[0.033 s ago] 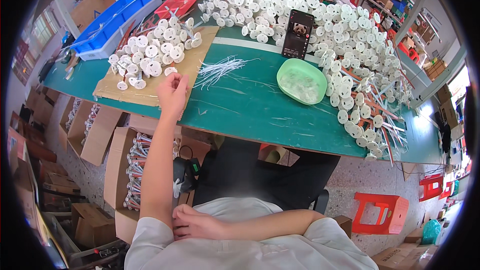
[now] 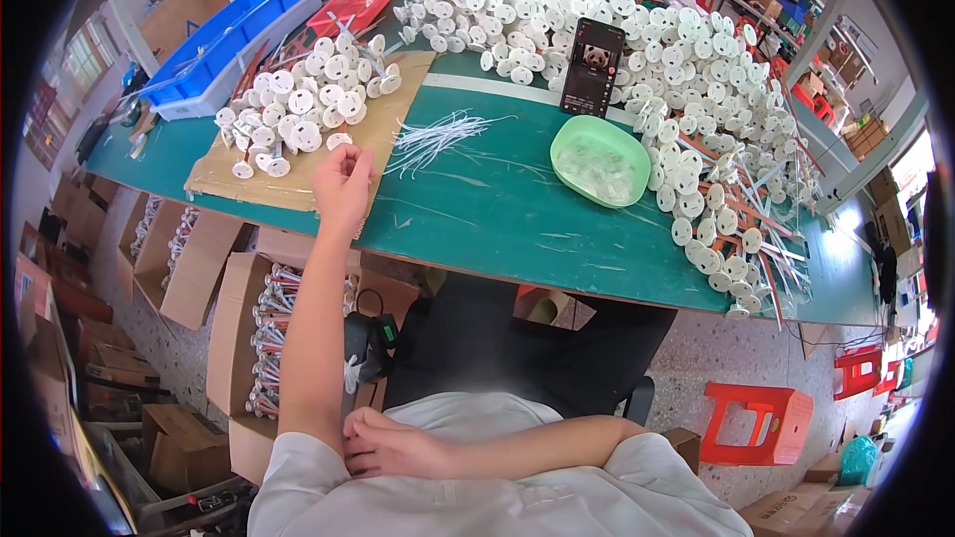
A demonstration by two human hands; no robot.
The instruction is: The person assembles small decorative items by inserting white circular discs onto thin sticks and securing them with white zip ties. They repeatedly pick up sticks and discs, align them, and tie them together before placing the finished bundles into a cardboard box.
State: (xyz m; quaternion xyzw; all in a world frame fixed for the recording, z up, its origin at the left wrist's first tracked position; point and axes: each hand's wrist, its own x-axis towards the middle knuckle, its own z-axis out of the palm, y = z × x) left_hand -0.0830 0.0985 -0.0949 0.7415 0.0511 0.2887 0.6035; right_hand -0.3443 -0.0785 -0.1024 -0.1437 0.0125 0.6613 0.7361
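Our left hand (image 2: 343,184) is up over the near edge of the brown cardboard (image 2: 224,174) on the green desk (image 2: 477,239). Its fingers are curled in and the gap is narrow; we cannot tell if it pinches anything. Our right hand (image 2: 398,447) lies loosely bent across our belly, by our left arm (image 2: 308,338), perhaps just to rest.

The small pile of white round parts (image 2: 301,102) sits on the cardboard, just past our left hand. Maybe the cardboard keeps it apart from the big heap (image 2: 686,50). Most of its flat round faces look toward us, and some stems point to the far side.

The thin white strips (image 2: 438,142) lie just right of the cardboard, probably there for easy reach. Their long way slants from near left to far right, with ends spread out.
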